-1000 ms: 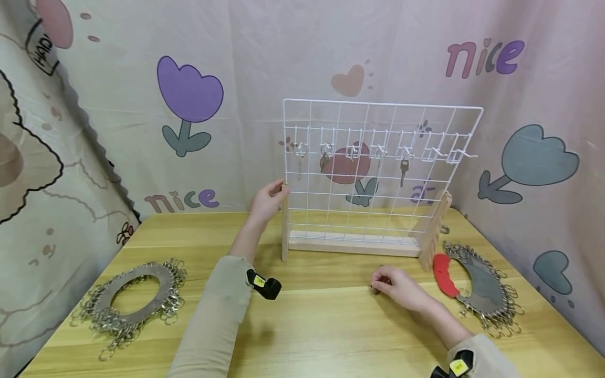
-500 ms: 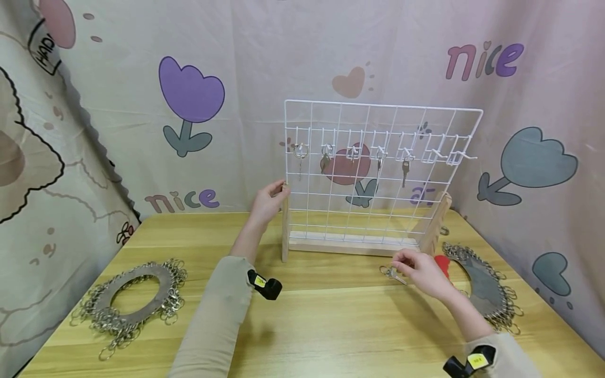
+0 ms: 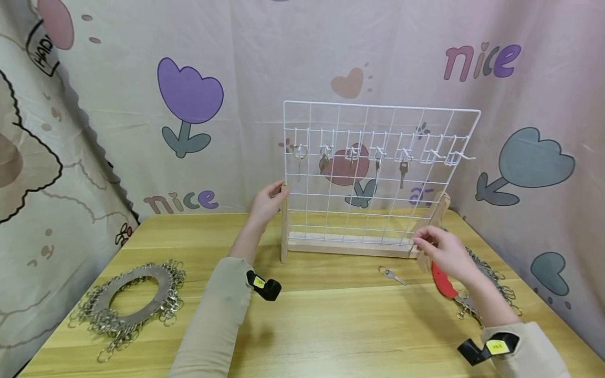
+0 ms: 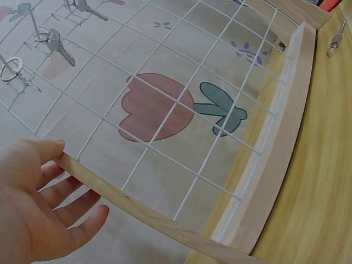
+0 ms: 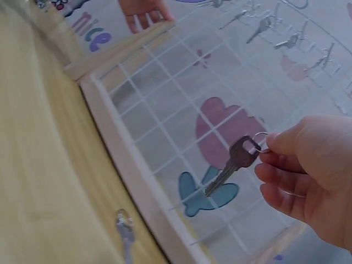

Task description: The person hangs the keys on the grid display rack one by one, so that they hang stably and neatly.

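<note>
My left hand [image 3: 268, 202] grips the top of the left wooden post [image 4: 148, 212] of a white wire grid rack [image 3: 367, 105], thumb on top and fingers beside it. Between thumb and forefinger, my right hand [image 3: 446, 251] pinches the small ring [image 5: 261, 142] of a key [image 5: 236, 159]; the key dangles before the rack's lower right part. On the table below lies another key [image 3: 392, 274] with its ring. Several keys, one being this key [image 3: 404, 167], hang from the rack's white hooks; the two rightmost hooks [image 3: 457, 157] are bare.
At the left lies a flat metal ring [image 3: 163, 283] fringed with many small key rings. A similar metal piece with a red part [image 3: 441, 281] lies at the right, partly behind my right forearm. A patterned curtain [image 3: 255, 63] hangs behind the wooden table [image 3: 321, 331].
My right hand has risen from the table and moved right towards the rack with one key, leaving another key lying on the table. The left hand stays on the post.
</note>
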Demonstrator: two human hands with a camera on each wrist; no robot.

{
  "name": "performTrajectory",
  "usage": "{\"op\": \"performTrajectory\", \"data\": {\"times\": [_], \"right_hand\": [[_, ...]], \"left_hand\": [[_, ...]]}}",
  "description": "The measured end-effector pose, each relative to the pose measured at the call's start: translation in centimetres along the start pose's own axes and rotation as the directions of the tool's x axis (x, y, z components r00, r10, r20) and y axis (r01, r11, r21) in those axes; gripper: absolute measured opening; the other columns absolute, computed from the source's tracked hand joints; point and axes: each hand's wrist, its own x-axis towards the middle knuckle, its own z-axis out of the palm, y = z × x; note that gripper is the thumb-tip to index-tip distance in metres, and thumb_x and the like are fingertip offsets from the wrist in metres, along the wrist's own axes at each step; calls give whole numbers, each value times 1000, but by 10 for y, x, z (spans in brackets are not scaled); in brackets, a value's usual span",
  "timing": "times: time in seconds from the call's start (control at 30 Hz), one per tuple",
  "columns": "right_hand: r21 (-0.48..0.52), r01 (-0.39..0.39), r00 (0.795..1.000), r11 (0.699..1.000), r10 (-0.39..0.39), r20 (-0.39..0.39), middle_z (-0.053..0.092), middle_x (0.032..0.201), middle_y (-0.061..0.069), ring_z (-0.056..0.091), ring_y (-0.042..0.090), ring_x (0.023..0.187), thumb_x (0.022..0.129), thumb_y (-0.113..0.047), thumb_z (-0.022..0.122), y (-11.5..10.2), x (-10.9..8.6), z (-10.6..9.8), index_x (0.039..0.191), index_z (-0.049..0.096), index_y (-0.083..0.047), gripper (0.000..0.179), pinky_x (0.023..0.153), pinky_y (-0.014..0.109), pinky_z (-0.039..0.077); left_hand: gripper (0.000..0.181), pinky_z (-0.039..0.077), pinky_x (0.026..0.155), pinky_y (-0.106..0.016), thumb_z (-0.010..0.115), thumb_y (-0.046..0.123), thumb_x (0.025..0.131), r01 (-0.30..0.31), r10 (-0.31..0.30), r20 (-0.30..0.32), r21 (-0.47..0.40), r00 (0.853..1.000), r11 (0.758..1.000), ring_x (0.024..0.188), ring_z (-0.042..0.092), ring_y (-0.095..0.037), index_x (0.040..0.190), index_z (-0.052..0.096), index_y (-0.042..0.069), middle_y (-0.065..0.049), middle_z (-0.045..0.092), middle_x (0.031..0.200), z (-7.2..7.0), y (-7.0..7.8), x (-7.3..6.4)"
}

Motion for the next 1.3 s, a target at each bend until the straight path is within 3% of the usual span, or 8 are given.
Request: {"op": "performTrajectory", "data": {"times": [0.33, 0.5, 0.63, 0.77, 1.0, 1.3], "right_hand": [[-20, -3, 983, 1000, 0, -183, 62, 75, 12, 58, 11, 60, 93, -10, 56, -7, 17, -23, 93, 59, 1, 11, 51, 19, 46], [57, -25, 971, 998, 38, -237, 63, 74, 13, 60, 5, 59, 94, -10, 55, -16, 25, -31, 94, 59, 5, 15, 55, 18, 50], [118, -28, 958, 993, 61, -280, 64, 73, 6, 61, 0, 61, 93, -7, 55, -22, 30, -38, 94, 59, 8, 15, 57, 17, 51], [104, -29, 949, 994, 60, -309, 63, 72, -1, 60, -1, 62, 93, -9, 55, -27, 34, -48, 95, 60, 7, 17, 58, 14, 50], [25, -66, 942, 997, 71, -328, 56, 84, 11, 53, 2, 64, 96, -16, 52, -36, 39, -63, 101, 57, 4, 22, 56, 11, 46], [16, -77, 943, 997, 78, -324, 54, 87, 10, 53, 15, 69, 96, -25, 50, -44, 49, -71, 104, 56, -2, 25, 55, 13, 46]], "left_hand": [[50, 36, 101, -41, 53, 25, 96, 9, -9, 2, 3, 1000, 1000, 130, 36, -25, 141, 39, 11, -10, 39, 143, 0, 2, -3], [49, 37, 101, -42, 54, 24, 95, 8, -8, 0, -10, 1000, 1000, 129, 37, -25, 140, 41, 11, -10, 40, 142, 1, 2, -3], [49, 37, 100, -42, 54, 24, 95, 2, -2, 1, -11, 1000, 1000, 129, 38, -26, 141, 41, 11, -10, 41, 142, 0, 3, -3], [49, 36, 101, -42, 53, 23, 96, -1, 1, 0, -12, 1000, 1000, 129, 37, -26, 141, 40, 10, -11, 40, 142, 0, 3, -2], [50, 36, 101, -42, 53, 25, 96, 1, -1, 2, -5, 1000, 1000, 130, 36, -25, 141, 39, 11, -10, 39, 143, 0, 2, -3], [50, 37, 100, -41, 54, 26, 95, 0, 0, -1, 4, 1000, 1000, 130, 37, -25, 141, 40, 12, -10, 39, 143, 0, 1, -3]]}}
